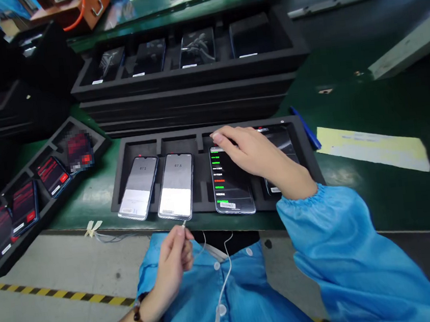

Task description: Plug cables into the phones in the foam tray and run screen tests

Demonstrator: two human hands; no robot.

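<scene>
Green bench [355, 177] in a factory line, grey floor with a yellow-black stripe below its near edge; black foam trays on the bench.

Left hand [173, 255]: held low over the lap, in front of the bench edge. Grip pressed together, thumb and fingers pinching the plug end of a thin white cable [222, 283]. The plug tip points up toward the bottom edge of the second phone [176, 186] and sits just beside it; contact cannot be confirmed. The cable runs down across the blue smock.

Right hand [255, 154]: reaches over the near tray [123, 160], palm down, fingers loosely spread, holding nothing. Fingertips rest at the top end of the third phone [230, 190], whose dark screen shows a list with green and red lines. The hand partly covers the fourth phone [280, 146] at the right end of the tray.

Near tray: four phones in a row, each in its own slot. First phone [139, 188] and second phone show pale screens with a number at the top.

Surroundings: a stack of black trays [192, 94] behind, top one holding dark phones. A tray at the left [41, 187] with red-screened phones. A yellow paper [371, 147] lies to the right, well apart from the hands.
</scene>
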